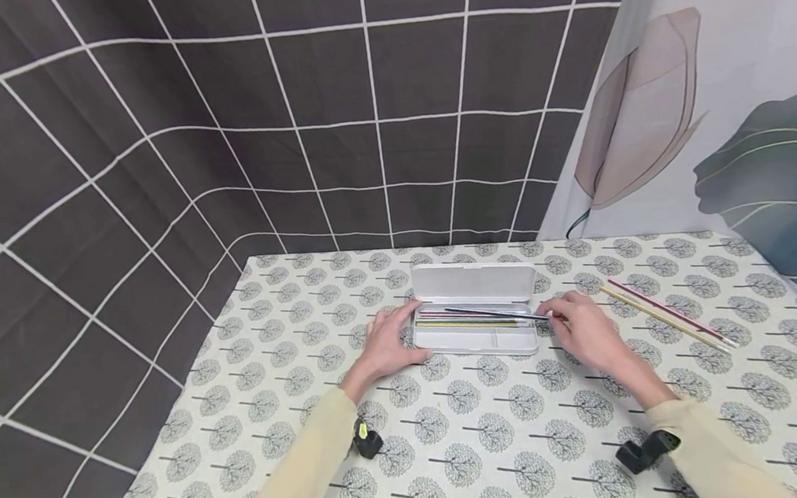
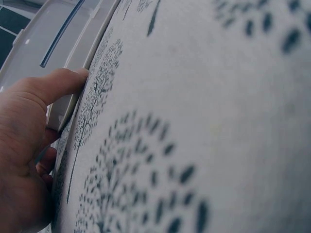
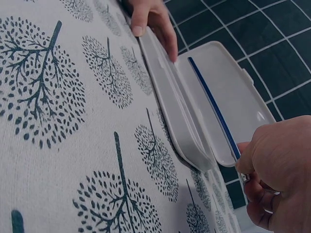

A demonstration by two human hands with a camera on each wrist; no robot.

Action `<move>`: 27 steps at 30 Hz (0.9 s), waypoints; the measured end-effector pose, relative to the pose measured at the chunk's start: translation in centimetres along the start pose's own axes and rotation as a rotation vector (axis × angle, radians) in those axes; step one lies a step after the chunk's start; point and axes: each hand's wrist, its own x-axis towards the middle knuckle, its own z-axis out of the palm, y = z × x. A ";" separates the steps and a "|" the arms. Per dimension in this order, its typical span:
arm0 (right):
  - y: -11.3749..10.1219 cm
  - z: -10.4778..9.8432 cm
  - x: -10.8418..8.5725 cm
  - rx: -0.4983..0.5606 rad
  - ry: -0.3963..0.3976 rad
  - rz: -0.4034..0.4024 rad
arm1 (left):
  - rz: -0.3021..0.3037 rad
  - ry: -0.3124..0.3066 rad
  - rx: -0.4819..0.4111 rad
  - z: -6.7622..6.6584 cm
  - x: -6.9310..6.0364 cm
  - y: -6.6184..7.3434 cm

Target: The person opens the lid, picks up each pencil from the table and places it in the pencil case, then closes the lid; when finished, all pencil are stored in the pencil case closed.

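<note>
A white pencil case (image 1: 516,340) lies with its lid (image 1: 472,280) raised at the back. Several coloured pencils (image 1: 465,319) rest inside it. My left hand (image 1: 385,343) holds the case's left end, thumb on the front edge and fingers farther back. Between thumb and fingers, my right hand (image 1: 584,332) pinches one end of a dark blue pencil (image 3: 214,104) at the case's right side. In the head view this pencil slants above the others, its far end over the case. A metal-coloured tip (image 3: 246,177) shows at the pinched end in the right wrist view.
To the right of my right hand, a yellow pencil (image 1: 660,315) and a red pencil (image 1: 667,311) lie side by side on the tree-patterned tablecloth (image 1: 456,418). A dark gridded curtain (image 1: 334,160) hangs behind the table and along its left. A leaf-printed curtain (image 1: 733,93) hangs at the right.
</note>
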 end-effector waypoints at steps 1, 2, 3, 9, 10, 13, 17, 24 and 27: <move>-0.1 0.0 0.0 0.000 -0.005 0.001 | -0.001 -0.001 0.000 0.0 0.0 0.0; -0.1 0.1 0.1 0.001 -0.011 0.003 | -0.003 -0.002 0.002 0.0 0.0 0.0; -0.2 0.1 0.1 -0.001 -0.015 0.006 | -0.005 -0.003 0.003 0.0 0.0 0.0; -0.7 0.4 0.5 -0.015 -0.013 -0.018 | -0.016 -0.006 -0.009 -0.1 -0.1 0.0; -0.8 0.4 0.5 -0.019 -0.013 -0.020 | -0.017 -0.005 -0.011 0.0 -0.1 0.0; -0.9 0.6 0.7 -0.027 -0.015 -0.020 | -0.019 -0.007 -0.012 0.0 -0.1 0.0; -1.1 0.8 0.9 -0.032 -0.024 -0.013 | -0.017 -0.009 -0.009 0.0 0.0 0.0; -1.4 1.2 1.2 -0.018 -0.041 0.005 | -0.022 -0.007 -0.008 -0.1 -0.1 0.2; -1.5 1.3 1.3 -0.012 -0.049 0.016 | -0.014 -0.007 0.000 -0.1 -0.1 0.2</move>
